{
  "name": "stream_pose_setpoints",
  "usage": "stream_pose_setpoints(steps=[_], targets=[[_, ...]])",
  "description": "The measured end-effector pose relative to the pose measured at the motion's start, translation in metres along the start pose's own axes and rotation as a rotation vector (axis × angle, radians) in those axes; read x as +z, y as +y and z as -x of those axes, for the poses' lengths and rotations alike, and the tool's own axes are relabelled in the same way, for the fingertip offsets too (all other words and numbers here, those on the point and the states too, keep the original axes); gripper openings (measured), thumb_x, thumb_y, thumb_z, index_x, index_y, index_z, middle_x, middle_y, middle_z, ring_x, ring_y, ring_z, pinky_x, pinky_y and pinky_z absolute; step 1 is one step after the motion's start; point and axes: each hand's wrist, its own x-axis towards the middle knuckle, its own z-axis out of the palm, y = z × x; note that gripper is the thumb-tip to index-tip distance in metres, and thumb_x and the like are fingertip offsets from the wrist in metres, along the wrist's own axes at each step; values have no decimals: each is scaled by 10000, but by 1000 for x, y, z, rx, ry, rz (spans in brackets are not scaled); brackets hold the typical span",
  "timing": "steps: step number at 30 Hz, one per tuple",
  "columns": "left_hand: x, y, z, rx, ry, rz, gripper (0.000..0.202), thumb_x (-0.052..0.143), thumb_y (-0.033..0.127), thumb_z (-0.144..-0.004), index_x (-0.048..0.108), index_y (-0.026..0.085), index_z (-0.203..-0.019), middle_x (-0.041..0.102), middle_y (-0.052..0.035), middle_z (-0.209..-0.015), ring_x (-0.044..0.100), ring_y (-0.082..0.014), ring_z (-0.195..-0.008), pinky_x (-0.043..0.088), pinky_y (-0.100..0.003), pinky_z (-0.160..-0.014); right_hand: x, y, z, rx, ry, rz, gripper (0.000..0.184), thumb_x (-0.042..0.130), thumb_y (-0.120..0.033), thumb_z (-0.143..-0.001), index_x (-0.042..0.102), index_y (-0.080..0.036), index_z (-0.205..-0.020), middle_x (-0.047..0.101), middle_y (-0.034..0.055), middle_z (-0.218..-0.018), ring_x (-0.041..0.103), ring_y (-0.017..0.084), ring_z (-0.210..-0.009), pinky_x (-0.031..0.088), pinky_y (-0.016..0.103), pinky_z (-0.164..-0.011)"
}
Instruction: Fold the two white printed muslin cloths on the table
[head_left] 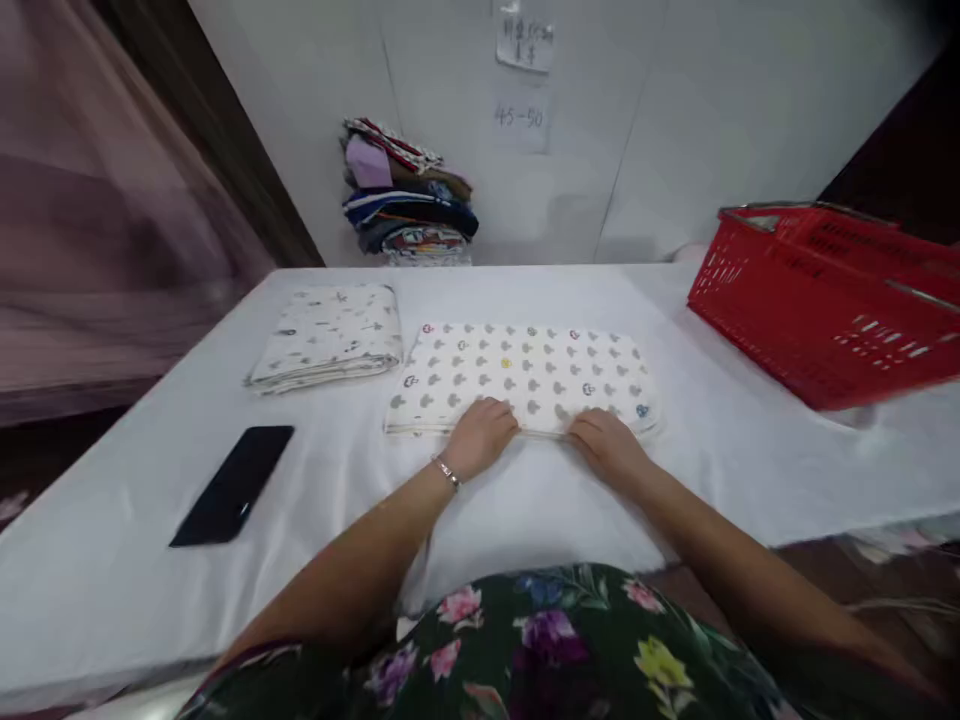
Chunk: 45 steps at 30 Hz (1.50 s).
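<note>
A folded white cloth with grey mushroom-like prints lies flat in the middle of the white table. My left hand, with a bracelet at the wrist, curls its fingers over the cloth's near edge. My right hand grips the same near edge a little to the right. Both hands have their fingers closed on the fabric. A second folded printed cloth lies apart to the left.
A black phone lies on the table at the left. A red plastic basket stands at the right. A stack of folded clothes sits against the white wall at the back.
</note>
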Motion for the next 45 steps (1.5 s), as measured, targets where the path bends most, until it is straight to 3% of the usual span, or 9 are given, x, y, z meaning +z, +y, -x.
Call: stream_pose_setpoints(steps=[8, 24, 28, 32, 40, 45], targets=[[5, -4, 4, 9, 14, 70, 204, 454, 301, -891, 615, 175, -892, 587, -54, -877, 489, -178, -841, 400, -326, -760, 1, 6, 7, -30, 31, -91, 217, 432, -239, -917, 640, -202, -965, 597, 83, -916, 512, 193, -838, 411, 327, -720], [8, -9, -1, 34, 95, 95, 197, 442, 256, -895, 615, 175, -848, 599, -49, -823, 506, -174, -790, 425, -337, -748, -20, 46, 57, 39, 87, 18, 211, 458, -225, -903, 614, -207, -1044, 613, 87, -995, 538, 199, -918, 457, 363, -782], [6, -6, -1, 30, 71, 84, 205, 425, 243, -897, 606, 181, -820, 593, -49, -814, 501, -177, -785, 426, -333, -725, -22, 48, 58, 57, 86, -48, 181, 465, -236, -901, 626, -214, -979, 617, 72, -960, 540, 195, -899, 465, 364, -787], [4, -4, 0, 19, 68, 99, 203, 420, 234, -896, 599, 183, -816, 591, -48, -822, 499, -174, -790, 424, -336, -737, -26, 53, 57, 83, 108, -134, 230, 494, -291, -887, 591, -233, -1087, 602, 88, -1029, 543, 211, -946, 475, 387, -801], [10, -7, 0, 20, 89, 95, 224, 454, 326, -890, 631, 193, -921, 592, -51, -835, 500, -177, -785, 423, -339, -735, -28, 58, 54, 88, 102, -105, 212, 471, -282, -902, 651, -234, -1005, 631, 77, -977, 562, 203, -904, 460, 366, -779], [10, -6, -1, -14, 98, 116, 253, 440, 323, -895, 657, 193, -906, 589, -53, -818, 489, -175, -773, 430, -336, -723, -25, 57, 43, 62, 25, -77, 231, 456, -278, -905, 670, -218, -969, 633, 77, -896, 555, 190, -828, 443, 340, -731]])
